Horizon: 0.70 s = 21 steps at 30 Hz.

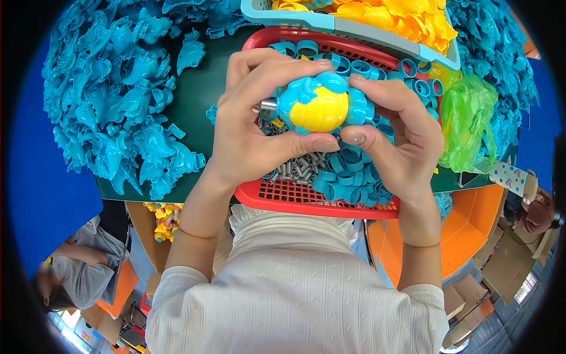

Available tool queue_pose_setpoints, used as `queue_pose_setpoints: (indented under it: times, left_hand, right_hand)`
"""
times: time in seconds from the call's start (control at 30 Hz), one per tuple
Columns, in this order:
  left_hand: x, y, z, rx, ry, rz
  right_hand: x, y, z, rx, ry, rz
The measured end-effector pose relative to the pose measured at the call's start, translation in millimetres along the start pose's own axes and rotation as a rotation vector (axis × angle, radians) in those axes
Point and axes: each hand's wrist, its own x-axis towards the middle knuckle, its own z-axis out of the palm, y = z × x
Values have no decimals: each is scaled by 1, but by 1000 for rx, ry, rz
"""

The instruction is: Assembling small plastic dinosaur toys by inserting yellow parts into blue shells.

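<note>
Both hands hold a blue and yellow plastic toy body in the air over the red basket. My left hand wraps its fingers over the top, with the thumb along the lower side. A shiny metal cylinder sticks out at the toy's left end. My right hand pinches the right end between thumb and fingers, around a blue collar-like part. In the basket beneath lie many blue plastic rings and small metal cylinders, partly hidden by my hands.
A big heap of blue plastic shells covers the table's left, another the far right. Behind the red basket stands a blue-grey basket of yellow parts. A green plastic bag lies at right. Another person is at lower left.
</note>
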Motion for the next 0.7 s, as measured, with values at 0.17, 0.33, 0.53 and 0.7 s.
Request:
queue_pose_setpoints:
  times: [0.17, 0.33, 0.53, 0.7]
  left_hand:
    - [-1, 1, 8, -375, 62, -170]
    - [-1, 10, 14, -595, 232, -365]
    - [-5, -3, 8, -424, 68, -210]
    - [-3, -3, 17, -477, 134, -219]
  right_hand:
    - [0, -5, 1, 95, -42, 122]
    - [3, -4, 3, -90, -72, -13]
    - [-4, -5, 17, 122, -165, -9]
    - [-1, -6, 24, -122, -193, -113]
